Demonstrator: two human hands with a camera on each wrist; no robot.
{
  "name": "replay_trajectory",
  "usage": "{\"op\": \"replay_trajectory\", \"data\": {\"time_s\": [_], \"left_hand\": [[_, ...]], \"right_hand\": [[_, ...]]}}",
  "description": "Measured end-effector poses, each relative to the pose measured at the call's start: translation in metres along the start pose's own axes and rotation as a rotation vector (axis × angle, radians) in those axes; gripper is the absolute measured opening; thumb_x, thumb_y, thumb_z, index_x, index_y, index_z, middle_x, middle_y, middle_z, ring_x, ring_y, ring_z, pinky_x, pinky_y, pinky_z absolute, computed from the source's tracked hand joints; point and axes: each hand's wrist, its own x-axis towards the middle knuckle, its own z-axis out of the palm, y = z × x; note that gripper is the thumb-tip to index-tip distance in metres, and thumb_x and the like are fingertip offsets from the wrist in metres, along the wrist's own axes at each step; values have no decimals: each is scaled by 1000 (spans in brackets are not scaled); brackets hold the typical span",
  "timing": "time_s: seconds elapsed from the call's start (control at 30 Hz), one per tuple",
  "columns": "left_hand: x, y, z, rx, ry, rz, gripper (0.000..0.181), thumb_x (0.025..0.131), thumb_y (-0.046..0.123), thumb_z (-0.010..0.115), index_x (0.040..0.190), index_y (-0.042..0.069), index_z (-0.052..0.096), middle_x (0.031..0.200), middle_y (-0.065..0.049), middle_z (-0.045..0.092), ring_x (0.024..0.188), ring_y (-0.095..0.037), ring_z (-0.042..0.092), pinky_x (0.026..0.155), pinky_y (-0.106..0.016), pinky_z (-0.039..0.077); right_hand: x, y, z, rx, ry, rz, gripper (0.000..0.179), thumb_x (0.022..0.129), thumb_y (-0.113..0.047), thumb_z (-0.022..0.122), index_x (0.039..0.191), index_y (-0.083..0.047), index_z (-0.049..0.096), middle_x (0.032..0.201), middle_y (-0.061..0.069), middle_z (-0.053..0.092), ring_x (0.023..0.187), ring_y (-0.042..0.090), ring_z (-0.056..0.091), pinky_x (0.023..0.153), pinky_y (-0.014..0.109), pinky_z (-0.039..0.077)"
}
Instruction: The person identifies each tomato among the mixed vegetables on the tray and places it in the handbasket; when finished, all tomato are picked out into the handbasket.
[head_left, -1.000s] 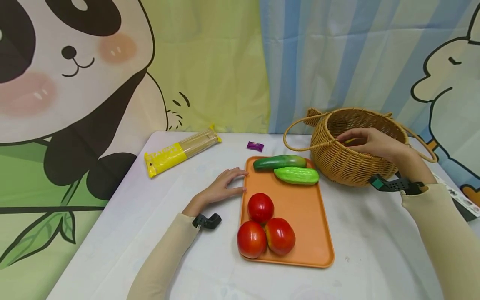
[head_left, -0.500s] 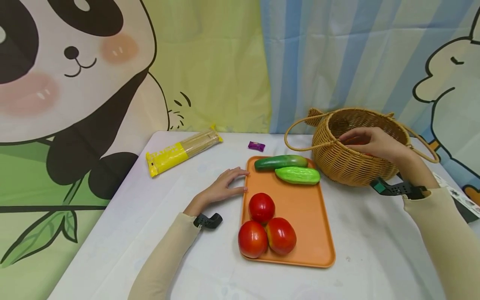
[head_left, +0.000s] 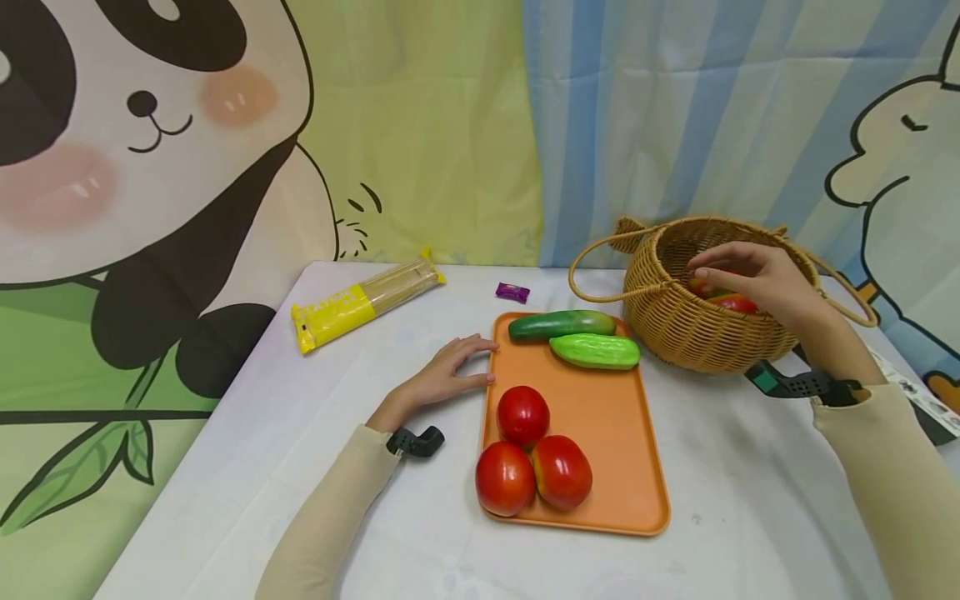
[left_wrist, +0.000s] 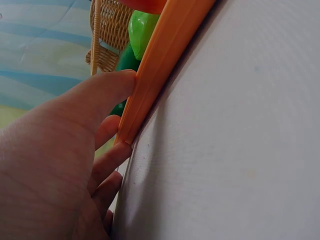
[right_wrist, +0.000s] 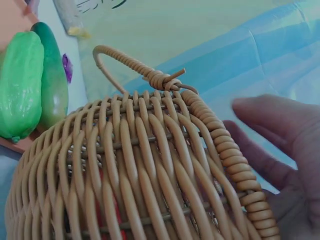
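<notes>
Clock set on the tray, head view. Table (head_left: 427,517), white cloth, far edge running 9 to 3. Tray (head_left: 600,408): orange, raised rim, rounded corners, long axis near 12 to 6; room on its floor from centre to 5. Basket (head_left: 697,342) at 2, woven wicker, round mouth facing up, handle loops jutting toward its own 9 and 4. Packet (head_left: 367,302) at 10, yellow film, long axis 8 to 2, cloth between it and tray. Right hand (head_left: 765,283) over basket mouth, thumb and fingers parted, released. Left hand (head_left: 442,379) at 10, fingers relaxed, thumb and fingertips touching tray edge, grasping nothing. Two cucumbers (head_left: 595,351) at 12, both lying roughly 9 to 3. Three glossy tomatoes (head_left: 522,415) clustered around 8. Red pieces (head_left: 738,303) inside basket under right hand; long axes partly hidden. Purple sweet (head_left: 512,292) at 11, beyond the rim.
</notes>
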Motion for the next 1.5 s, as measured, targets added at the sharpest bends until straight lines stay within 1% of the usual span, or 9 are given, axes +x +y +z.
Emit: {"op": "replay_trajectory", "data": {"time_s": [0.13,0.3,0.33,0.43,0.57,0.87,1.07,1.3,1.5], "left_hand": [[1,-1,1,7,-1,5,55,92,32,68,142,18,49,151,-7,42,148,-28,20,121,-48,3],[1,-1,1,15,-3,7,56,92,33,68,142,17,49,151,-7,42,148,-27,20,122,-47,3],[1,-1,1,14,-3,6,56,92,33,68,142,17,49,151,-8,42,148,-27,20,122,-48,3],[1,0,0,12,-5,4,56,92,32,68,142,17,49,151,-8,42,148,-28,20,121,-48,3],[1,-1,0,10,-3,3,55,92,31,68,142,16,49,151,-8,42,148,-28,21,121,-49,3],[1,-1,0,7,-6,-14,56,92,32,68,142,17,49,152,-7,41,148,-26,20,122,-47,3],[2,-2,0,8,-9,-28,56,92,32,67,143,18,48,153,-6,40,148,-25,20,122,-46,3],[3,-1,1,9,-7,-9,56,92,31,68,142,16,49,151,-7,42,148,-26,20,122,-46,3],[1,-1,0,14,-4,-3,56,91,32,69,142,17,49,151,-6,43,148,-26,20,122,-46,3]], "right_hand": [[-3,0,2,109,80,-63,31,97,-19,62,123,-4,62,105,-13,69,92,3,65,76,12,53],[-8,-2,5,177,163,-116,27,96,-13,62,121,-2,63,107,-10,69,96,3,63,78,10,52],[-9,-3,6,192,171,-126,27,96,-12,62,121,-2,63,107,-9,69,97,3,62,78,10,51],[-12,-6,10,319,158,-185,25,93,-3,64,118,1,63,107,-5,69,96,8,64,78,11,52],[-12,-13,17,502,93,-305,23,92,7,61,115,10,61,106,5,69,93,13,66,78,16,55],[-17,-19,31,630,-22,-512,24,90,20,50,113,19,57,108,15,66,96,23,67,82,25,56],[-20,-18,42,657,-94,-591,23,90,21,49,112,20,56,109,19,65,99,27,66,85,29,56],[-23,-18,61,709,-198,-675,22,91,18,51,112,20,56,110,21,65,105,29,64,91,31,54],[-24,-16,75,713,-295,-744,22,91,19,50,113,20,54,112,22,64,105,30,63,92,32,54]]}}
